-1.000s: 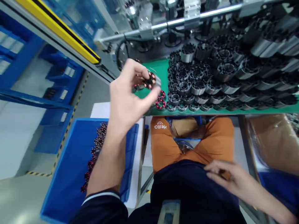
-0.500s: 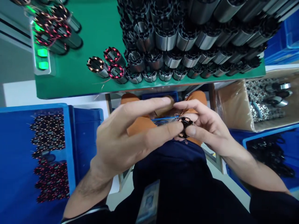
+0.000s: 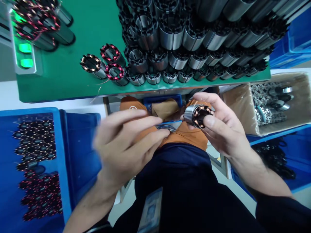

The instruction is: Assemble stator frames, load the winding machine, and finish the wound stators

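My right hand (image 3: 225,129) grips a metal stator core (image 3: 191,115) with copper windings round its dark end; a thin loose wire hangs from it. The thumb presses on the wound end, which faces right. Left of it, apart from the core, my left hand (image 3: 128,142) hangs in the air, blurred, with its fingers stretched out and nothing seen in them. On the green table (image 3: 80,77) beyond, wound stators (image 3: 91,64) with copper and pink wire stand beside rows of unwound cores (image 3: 171,35).
Blue bins with wound stators (image 3: 36,139) lie on the left. A cardboard box (image 3: 239,103) of metal parts stands on the right, above a blue bin of black parts (image 3: 275,158). A lit green indicator strip (image 3: 25,55) is at the back left.
My left hand has let go of the core and moved left. The core has turned in my right hand, so its metal side now shows. The view has shifted slightly.
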{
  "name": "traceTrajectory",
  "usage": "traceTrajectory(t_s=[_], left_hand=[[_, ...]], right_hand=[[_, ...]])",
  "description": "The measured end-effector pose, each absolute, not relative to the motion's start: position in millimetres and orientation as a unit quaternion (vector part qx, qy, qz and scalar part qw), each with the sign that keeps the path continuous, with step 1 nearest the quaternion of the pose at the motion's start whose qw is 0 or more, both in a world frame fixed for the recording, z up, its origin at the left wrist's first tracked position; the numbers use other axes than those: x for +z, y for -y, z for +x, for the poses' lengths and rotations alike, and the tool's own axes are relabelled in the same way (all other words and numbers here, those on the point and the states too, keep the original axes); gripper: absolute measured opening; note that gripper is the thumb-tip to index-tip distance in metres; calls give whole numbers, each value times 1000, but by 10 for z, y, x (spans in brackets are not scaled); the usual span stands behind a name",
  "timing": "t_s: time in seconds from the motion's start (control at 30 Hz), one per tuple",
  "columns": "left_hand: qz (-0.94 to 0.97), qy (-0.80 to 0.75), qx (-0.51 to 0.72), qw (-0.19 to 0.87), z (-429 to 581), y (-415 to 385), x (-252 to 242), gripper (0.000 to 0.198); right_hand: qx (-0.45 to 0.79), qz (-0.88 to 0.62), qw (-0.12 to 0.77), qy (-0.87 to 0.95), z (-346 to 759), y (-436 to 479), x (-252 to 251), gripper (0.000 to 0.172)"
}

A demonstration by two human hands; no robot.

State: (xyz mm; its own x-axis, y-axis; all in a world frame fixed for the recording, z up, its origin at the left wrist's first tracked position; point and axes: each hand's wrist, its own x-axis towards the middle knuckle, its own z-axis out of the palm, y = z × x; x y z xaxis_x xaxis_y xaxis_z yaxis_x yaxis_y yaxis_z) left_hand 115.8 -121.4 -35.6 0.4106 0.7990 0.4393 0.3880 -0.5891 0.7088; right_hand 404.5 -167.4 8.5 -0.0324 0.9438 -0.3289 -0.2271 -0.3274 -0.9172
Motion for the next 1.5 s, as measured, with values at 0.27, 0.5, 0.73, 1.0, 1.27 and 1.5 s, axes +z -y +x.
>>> traceTrajectory(t_s=[0.27, 0.5, 0.73, 1.0, 1.27, 1.5], left_hand=[[712, -387, 456, 368, 1468, 1106, -379, 13], [655, -364, 430, 504, 1617, 1131, -427, 12], [618, -364, 405, 567, 1498, 1130, -492, 5], [602, -358, 339, 628, 1496, 1101, -334, 13], [640, -366, 434, 518, 1395, 1150, -635, 56], [766, -324, 404, 381, 1471, 1249, -294, 65]], right_hand=[[608, -529, 435, 402, 3911, 1628, 121, 62], [618, -512, 436, 407, 3923, 1680, 112, 65], [568, -521, 372, 518, 4096, 1824, 91, 74], [545, -443, 425, 571, 4038, 1740, -107, 80], [583, -469, 419, 514, 4082, 1739, -91, 68], [549, -467, 385, 577, 3978, 1624, -127, 71]])
